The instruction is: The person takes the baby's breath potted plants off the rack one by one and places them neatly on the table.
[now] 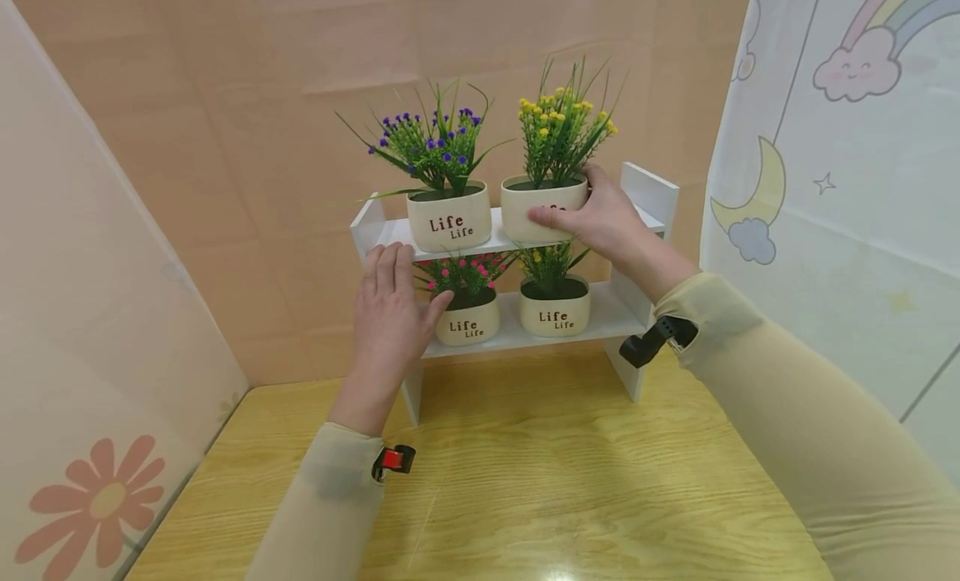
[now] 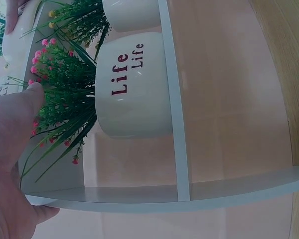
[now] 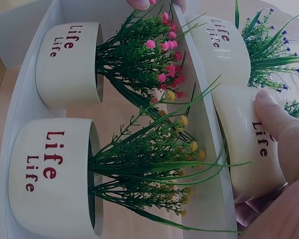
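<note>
My right hand (image 1: 611, 218) grips a cream pot with yellow flowers (image 1: 517, 210) by its right side, thumb across the front lettering. That pot is at the right half of the upper board of a white two-tier shelf (image 1: 630, 302). In the right wrist view the held pot (image 3: 246, 149) tilts against the board; whether its base touches is unclear. My left hand (image 1: 393, 314) holds the shelf's upper left corner, fingers at the board's edge and thumb below it. Beside the held pot stands a cream pot with purple flowers (image 1: 450, 218).
On the lower board stand a pot with pink flowers (image 1: 468, 323) and another yellow-flowered pot (image 1: 555, 310). The shelf stands on a wooden table (image 1: 540, 473). Cloth hangs behind, with a patterned white sheet (image 1: 840, 189) at the right and a flowered one (image 1: 97, 314) at the left.
</note>
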The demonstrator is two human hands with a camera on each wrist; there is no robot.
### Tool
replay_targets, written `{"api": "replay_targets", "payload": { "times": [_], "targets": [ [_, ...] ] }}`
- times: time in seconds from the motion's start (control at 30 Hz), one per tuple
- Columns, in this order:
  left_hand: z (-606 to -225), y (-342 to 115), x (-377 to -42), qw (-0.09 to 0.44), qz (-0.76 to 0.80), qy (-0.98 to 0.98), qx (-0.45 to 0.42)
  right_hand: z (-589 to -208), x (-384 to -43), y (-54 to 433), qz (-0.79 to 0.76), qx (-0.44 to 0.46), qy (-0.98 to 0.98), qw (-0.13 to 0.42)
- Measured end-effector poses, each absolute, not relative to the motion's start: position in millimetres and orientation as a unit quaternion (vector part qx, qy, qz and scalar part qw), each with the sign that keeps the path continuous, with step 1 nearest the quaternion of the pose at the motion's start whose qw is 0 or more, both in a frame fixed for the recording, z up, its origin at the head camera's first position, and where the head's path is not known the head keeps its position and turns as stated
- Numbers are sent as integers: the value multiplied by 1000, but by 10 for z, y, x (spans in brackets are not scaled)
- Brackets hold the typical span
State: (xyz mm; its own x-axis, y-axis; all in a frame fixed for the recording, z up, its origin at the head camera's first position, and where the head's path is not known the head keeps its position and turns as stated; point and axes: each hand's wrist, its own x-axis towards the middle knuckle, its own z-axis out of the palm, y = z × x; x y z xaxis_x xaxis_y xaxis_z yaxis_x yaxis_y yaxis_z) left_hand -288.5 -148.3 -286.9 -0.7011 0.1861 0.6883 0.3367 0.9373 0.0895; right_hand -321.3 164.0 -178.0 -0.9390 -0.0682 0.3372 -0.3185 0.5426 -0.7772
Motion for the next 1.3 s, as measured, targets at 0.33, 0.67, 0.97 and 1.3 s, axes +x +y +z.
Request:
{"api": "replay_targets", "payload": {
  "times": [0.33, 0.67, 0.97, 1.3],
  "targets": [
    [-2872, -1482, -2889, 366, -111, -913, -144, -1790, -3220, 1631, 469, 113, -864, 140],
    [-2863, -1487, -2886, 361, -110, -915, -143, -1812, -3178, 1620, 494, 119, -849, 145],
    [-2894, -1479, -2916, 367, -113, -912, -144, -1816, -3129, 1629, 507, 110, -841, 154],
    [-2887, -1473, -2916, 374, -115, -909, -144, -1771, -3002, 1622, 502, 111, -840, 172]
  ]
}}
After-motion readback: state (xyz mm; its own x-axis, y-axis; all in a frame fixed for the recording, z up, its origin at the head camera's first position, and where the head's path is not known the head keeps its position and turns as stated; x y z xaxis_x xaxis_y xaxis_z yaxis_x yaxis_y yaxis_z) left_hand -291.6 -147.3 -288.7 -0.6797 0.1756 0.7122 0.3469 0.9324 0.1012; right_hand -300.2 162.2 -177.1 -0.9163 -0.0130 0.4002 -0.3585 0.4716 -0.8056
